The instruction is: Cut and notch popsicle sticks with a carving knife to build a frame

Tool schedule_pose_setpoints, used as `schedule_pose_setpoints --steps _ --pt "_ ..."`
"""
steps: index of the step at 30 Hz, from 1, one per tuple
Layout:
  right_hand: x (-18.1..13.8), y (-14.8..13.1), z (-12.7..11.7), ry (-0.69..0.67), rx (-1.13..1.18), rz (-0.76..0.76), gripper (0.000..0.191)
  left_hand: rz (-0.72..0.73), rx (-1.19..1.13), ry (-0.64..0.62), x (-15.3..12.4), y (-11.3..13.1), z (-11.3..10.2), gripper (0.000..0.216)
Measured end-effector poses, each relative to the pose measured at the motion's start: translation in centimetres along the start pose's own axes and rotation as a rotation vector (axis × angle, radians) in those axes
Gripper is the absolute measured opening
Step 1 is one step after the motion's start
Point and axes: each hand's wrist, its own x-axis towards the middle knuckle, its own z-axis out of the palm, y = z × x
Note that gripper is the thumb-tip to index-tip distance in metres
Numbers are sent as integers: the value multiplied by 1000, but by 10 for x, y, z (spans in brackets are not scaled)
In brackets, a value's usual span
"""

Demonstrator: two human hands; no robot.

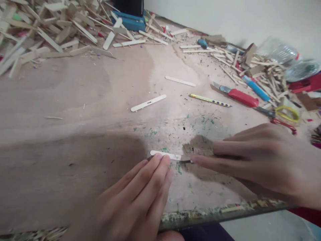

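With fingers together, my left hand (pixel 147 180) presses a pale popsicle stick (pixel 160 154) flat against the wooden table. The stick's right part lies in shadow. My right hand (pixel 255 164) is closed in a pinch at that end, on a thin dark blade-like tool (pixel 186 161); most of it is hidden by the fingers. Beyond my hands lies another popsicle stick (pixel 148 103) with a small dark slot in its middle. A plain popsicle stick (pixel 180 81) rests farther back, near a yellow pencil (pixel 210 100) with dark spots.
A red utility knife (pixel 243 97) and yellow-and-red scissors (pixel 286 115) lie at the right. Stick piles (pixel 57 30) fill the back left and back right, around a blue stand (pixel 129 21). Plastic bottles (pixel 282 53) lie far right. Green shavings dot the table (pixel 75 100).
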Motion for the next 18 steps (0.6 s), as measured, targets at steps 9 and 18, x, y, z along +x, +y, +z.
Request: schedule_pose_setpoints --steps 9,18 --pt "19 2 -1 -11 69 6 38 157 94 -23 -2 -16 4 44" --pt "-9 1 11 0 72 67 41 72 73 169 -8 -13 24 46"
